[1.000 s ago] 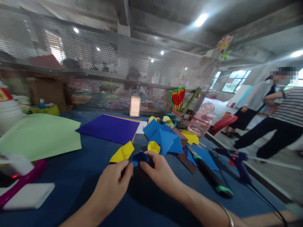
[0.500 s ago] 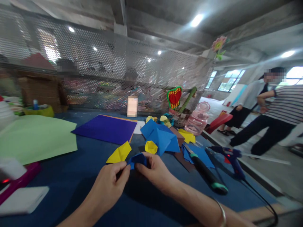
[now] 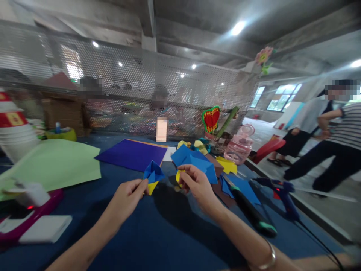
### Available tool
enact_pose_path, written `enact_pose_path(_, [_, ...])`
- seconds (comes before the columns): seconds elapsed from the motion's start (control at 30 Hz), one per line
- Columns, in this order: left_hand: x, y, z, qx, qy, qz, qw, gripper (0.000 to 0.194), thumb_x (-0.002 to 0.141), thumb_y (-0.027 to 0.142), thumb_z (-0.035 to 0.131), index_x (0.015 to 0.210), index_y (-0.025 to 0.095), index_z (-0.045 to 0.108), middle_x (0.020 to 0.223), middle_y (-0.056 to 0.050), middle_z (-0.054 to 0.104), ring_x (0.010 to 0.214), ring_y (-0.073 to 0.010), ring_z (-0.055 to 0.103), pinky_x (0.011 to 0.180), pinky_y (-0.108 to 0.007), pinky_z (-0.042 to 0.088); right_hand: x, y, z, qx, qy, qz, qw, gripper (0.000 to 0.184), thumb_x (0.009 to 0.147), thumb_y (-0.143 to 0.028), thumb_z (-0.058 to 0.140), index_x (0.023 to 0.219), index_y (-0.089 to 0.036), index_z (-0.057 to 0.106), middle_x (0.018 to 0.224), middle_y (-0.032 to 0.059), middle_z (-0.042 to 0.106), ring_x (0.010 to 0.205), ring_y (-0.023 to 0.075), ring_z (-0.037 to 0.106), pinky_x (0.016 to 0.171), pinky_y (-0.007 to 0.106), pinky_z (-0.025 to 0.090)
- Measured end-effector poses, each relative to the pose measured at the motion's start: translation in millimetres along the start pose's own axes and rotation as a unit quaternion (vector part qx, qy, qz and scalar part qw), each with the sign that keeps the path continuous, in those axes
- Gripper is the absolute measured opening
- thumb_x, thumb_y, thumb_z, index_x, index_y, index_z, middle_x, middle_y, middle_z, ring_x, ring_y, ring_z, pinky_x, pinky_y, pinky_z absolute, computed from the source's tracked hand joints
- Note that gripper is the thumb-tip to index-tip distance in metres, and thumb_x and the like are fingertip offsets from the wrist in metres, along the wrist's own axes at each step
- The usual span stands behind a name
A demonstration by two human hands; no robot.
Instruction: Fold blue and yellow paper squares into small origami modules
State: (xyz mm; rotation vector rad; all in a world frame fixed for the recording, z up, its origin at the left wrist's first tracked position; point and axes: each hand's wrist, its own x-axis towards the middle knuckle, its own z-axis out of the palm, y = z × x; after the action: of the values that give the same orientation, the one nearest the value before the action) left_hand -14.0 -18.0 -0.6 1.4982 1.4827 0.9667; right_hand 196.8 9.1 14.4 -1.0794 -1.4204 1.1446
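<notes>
Pinched in the fingers of my left hand [image 3: 129,194] is a folded blue paper piece [image 3: 153,172], its pointed flaps standing up. A yellow folded paper [image 3: 152,188] shows just below it, partly hidden; I cannot tell whether the two touch. My right hand [image 3: 194,184] has its fingertips closed around a small rounded yellow paper piece [image 3: 178,176], mostly covered by the fingers. Beyond that hand lies a larger folded blue paper [image 3: 194,158].
Purple sheets [image 3: 132,154] and a light green sheet [image 3: 67,158] lie left. At right are a black-and-green cutter [image 3: 252,210], a corded glue gun [image 3: 282,192] and a pink bottle [image 3: 239,146]. A magenta power strip [image 3: 46,210] sits near left. Two people stand beyond the table.
My hands have parted. The left keeps the blue paper piece, now raised upright; the right has let go of it and closed on the small yellow piece. The view has shifted slightly left.
</notes>
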Motion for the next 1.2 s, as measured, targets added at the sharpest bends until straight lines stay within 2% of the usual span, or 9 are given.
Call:
enact_pose_path(0.37, [7.3, 5.1, -10.1, -0.067, -0.052, -0.088, 0.993, 0.043, 0.073, 0.062, 0.049, 0.066, 0.020, 0.051, 0.048, 0.012, 0.024, 0.039, -0.0064, 0.019, 0.039, -0.020, 0.016, 0.5, 3.7, 0.5, -0.037, -0.020, 0.004, 0.999, 0.023, 0.080, -0.027, 0.052, 0.098, -0.015, 0.056, 0.063, -0.0031, 0.057, 0.051, 0.0082, 0.049, 0.043, 0.018, 0.034])
enact_pose_path(0.47, [8.1, 6.3, -11.3, -0.015, -0.064, -0.062, 0.996, 0.039, 0.080, 0.056, 0.043, 0.066, 0.020, 0.050, 0.048, 0.010, 0.026, 0.039, -0.0076, 0.022, 0.040, -0.021, 0.018, -0.2, 5.9, 1.1, -0.049, -0.037, 0.003, 0.998, 0.022, 0.083, -0.029, 0.051, 0.099, -0.015, 0.057, 0.066, -0.0019, 0.057, 0.054, 0.0091, 0.052, 0.043, 0.018, 0.035])
enact_pose_path(0.57, [6.4, 10.0, -11.5, 0.139, -0.037, 0.036, 0.989, 0.035, 0.086, 0.043, 0.039, 0.065, 0.020, 0.054, 0.049, 0.006, 0.039, 0.044, -0.0110, 0.037, 0.046, -0.023, 0.026, -1.7, 7.0, 1.4, -0.057, -0.046, 0.001, 0.997, 0.024, 0.087, -0.035, 0.049, 0.097, -0.016, 0.059, 0.071, -0.0006, 0.056, 0.057, 0.0096, 0.052, 0.042, 0.017, 0.035])
enact_pose_path(0.67, [1.5, 15.0, -11.1, 0.344, 0.027, 0.162, 0.925, 0.030, 0.090, 0.025, 0.036, 0.077, 0.021, 0.063, 0.067, -0.001, 0.060, 0.064, -0.0163, 0.057, 0.057, -0.025, 0.034, -2.8, 6.4, 1.4, -0.061, -0.046, -0.004, 0.997, 0.029, 0.090, -0.040, 0.044, 0.095, -0.017, 0.061, 0.074, 0.0010, 0.055, 0.060, 0.0109, 0.052, 0.042, 0.017, 0.036])
enact_pose_path(0.77, [-3.3, 17.1, -10.8, 0.520, 0.112, 0.283, 0.798, 0.037, 0.087, 0.007, 0.034, 0.104, 0.021, 0.063, 0.089, -0.006, 0.066, 0.078, -0.0194, 0.062, 0.062, -0.027, 0.038, -3.2, 5.4, 1.5, -0.066, -0.046, -0.009, 0.997, 0.031, 0.091, -0.042, 0.043, 0.095, -0.017, 0.061, 0.076, 0.0021, 0.056, 0.063, 0.0116, 0.053, 0.042, 0.017, 0.037])
enact_pose_path(0.87, [-4.1, 14.7, -11.9, 0.600, 0.171, 0.379, 0.683, 0.040, 0.085, 0.002, 0.035, 0.115, 0.017, 0.059, 0.090, -0.007, 0.067, 0.075, -0.0192, 0.062, 0.063, -0.028, 0.041, -3.5, 5.9, 1.9, -0.072, -0.046, -0.007, 0.996, 0.029, 0.091, -0.040, 0.044, 0.096, -0.018, 0.061, 0.077, 0.0020, 0.056, 0.063, 0.0117, 0.052, 0.043, 0.018, 0.037])
enact_pose_path(0.93, [-2.6, 12.6, -13.3, 0.604, 0.187, 0.412, 0.656, 0.038, 0.086, 0.003, 0.036, 0.115, 0.016, 0.058, 0.089, -0.006, 0.067, 0.072, -0.0186, 0.062, 0.062, -0.029, 0.043, -3.5, 7.2, 2.0, -0.075, -0.047, -0.009, 0.996, 0.028, 0.091, -0.040, 0.043, 0.096, -0.019, 0.061, 0.077, 0.0018, 0.055, 0.063, 0.0120, 0.052, 0.043, 0.018, 0.037])
enact_pose_path(1.03, [0.8, 12.9, -15.2, 0.584, 0.175, 0.388, 0.692, 0.037, 0.087, 0.004, 0.035, 0.113, 0.018, 0.056, 0.096, -0.007, 0.067, 0.079, -0.0198, 0.064, 0.063, -0.030, 0.044, -2.6, 9.5, 0.6, -0.083, -0.042, -0.015, 0.996, 0.027, 0.091, -0.040, 0.043, 0.097, -0.020, 0.061, 0.077, 0.0012, 0.056, 0.063, 0.0124, 0.052, 0.043, 0.018, 0.038])
enact_pose_path(1.2, [10.0, 25.5, -19.4, 0.485, 0.039, 0.245, 0.839, 0.025, 0.093, 0.018, 0.029, 0.086, 0.021, 0.054, 0.082, -0.003, 0.062, 0.077, -0.0189, 0.062, 0.066, -0.030, 0.041, 1.2, 11.3, -4.0, -0.120, -0.018, -0.049, 0.991, 0.021, 0.090, -0.031, 0.045, 0.100, -0.021, 0.060, 0.075, -0.0004, 0.057, 0.064, 0.0119, 0.053, 0.051, 0.020, 0.041])
